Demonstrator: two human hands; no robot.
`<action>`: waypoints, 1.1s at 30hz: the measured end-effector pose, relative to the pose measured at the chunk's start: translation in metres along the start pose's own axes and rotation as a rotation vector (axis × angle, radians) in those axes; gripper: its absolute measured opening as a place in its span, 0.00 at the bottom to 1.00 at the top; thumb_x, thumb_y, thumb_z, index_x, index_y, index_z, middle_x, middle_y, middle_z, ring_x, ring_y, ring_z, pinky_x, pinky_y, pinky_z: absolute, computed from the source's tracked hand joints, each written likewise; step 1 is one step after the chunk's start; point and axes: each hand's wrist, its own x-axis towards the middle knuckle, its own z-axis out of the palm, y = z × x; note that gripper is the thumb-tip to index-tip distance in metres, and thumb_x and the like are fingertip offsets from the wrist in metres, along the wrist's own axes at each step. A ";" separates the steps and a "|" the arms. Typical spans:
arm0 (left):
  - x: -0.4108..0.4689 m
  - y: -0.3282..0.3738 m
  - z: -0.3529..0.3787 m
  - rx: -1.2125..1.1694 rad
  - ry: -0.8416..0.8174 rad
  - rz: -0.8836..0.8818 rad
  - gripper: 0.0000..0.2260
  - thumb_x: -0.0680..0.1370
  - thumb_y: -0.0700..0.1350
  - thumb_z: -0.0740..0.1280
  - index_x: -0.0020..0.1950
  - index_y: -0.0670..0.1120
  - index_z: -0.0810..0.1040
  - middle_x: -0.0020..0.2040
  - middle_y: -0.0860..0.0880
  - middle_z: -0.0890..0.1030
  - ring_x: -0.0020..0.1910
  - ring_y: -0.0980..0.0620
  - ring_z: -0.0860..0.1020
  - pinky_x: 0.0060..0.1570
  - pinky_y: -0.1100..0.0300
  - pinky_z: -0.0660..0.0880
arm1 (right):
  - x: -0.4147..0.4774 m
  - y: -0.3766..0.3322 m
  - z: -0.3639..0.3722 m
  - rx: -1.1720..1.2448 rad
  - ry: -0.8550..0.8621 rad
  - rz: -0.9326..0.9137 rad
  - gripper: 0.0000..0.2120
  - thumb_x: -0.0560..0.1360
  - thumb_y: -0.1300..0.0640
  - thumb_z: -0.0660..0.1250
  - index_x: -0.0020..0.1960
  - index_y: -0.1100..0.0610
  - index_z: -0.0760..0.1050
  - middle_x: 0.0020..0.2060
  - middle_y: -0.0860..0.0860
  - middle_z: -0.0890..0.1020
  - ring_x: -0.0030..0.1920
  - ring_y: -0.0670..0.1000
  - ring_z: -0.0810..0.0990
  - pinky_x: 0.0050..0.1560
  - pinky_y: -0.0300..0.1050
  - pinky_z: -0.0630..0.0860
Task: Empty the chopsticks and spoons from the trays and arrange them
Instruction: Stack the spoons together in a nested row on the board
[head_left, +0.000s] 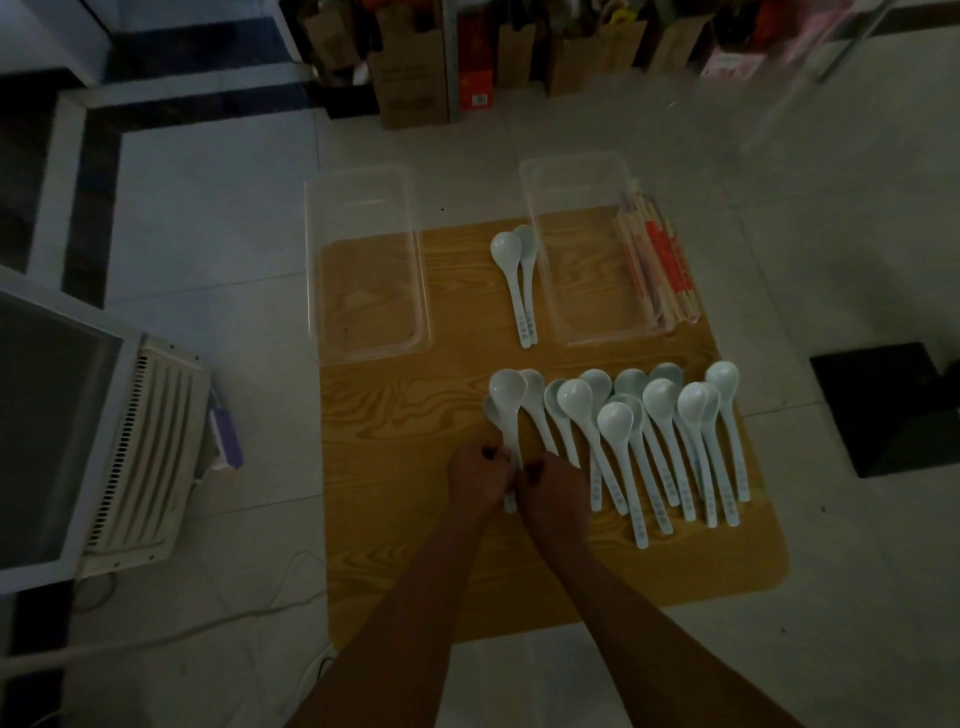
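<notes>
Now we have both hands at the left end of the row of spoons (660, 415), which we take as our landmark on the table (405, 415); the left hand (475, 480) is curled round the handles of the held spoons (508, 389), and the right hand (553, 491) touches it and pinches at the same handles, though its knuckles hide exactly which handle its fingers have; neither hand is spread wide. The held spoons look like two stacked together, with bowls pointing away from us and handles running back into our grip, so their long axis lies parallel to the row and just left of it; that alignment is what the next move turns on, since we judge they need only a short sideways shift to sit beside their neighbours. The left hand is on the outer side, the right hand nearer the row, so the right seems better placed to guide them in. Beyond the row a pair of spoons (514, 260) lies on the same axis, between the left tray (363, 171) and the right tray (571, 161), both of which look empty; beyond the row's right end lie the chopsticks (660, 260), against the right tray's outer wall, inside or outside we cannot tell.
</notes>
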 end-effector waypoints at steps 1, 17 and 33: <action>0.000 -0.003 0.000 -0.019 -0.006 -0.018 0.09 0.79 0.41 0.65 0.41 0.38 0.79 0.32 0.48 0.78 0.30 0.57 0.75 0.24 0.72 0.69 | 0.001 -0.001 -0.001 0.019 -0.003 0.008 0.12 0.76 0.53 0.67 0.34 0.53 0.73 0.29 0.48 0.77 0.32 0.47 0.77 0.32 0.40 0.69; -0.001 -0.001 0.013 0.105 0.160 0.044 0.05 0.79 0.42 0.65 0.51 0.44 0.80 0.43 0.51 0.80 0.38 0.57 0.76 0.31 0.69 0.66 | 0.013 -0.003 -0.005 0.009 -0.059 -0.148 0.10 0.80 0.52 0.63 0.44 0.56 0.78 0.37 0.49 0.81 0.38 0.49 0.80 0.36 0.39 0.69; 0.011 -0.003 0.010 0.057 0.119 0.219 0.08 0.77 0.43 0.67 0.54 0.45 0.82 0.46 0.50 0.83 0.42 0.57 0.78 0.44 0.63 0.75 | 0.008 0.013 0.002 -0.080 -0.095 -0.371 0.10 0.78 0.53 0.62 0.56 0.55 0.78 0.45 0.51 0.82 0.43 0.50 0.81 0.40 0.43 0.76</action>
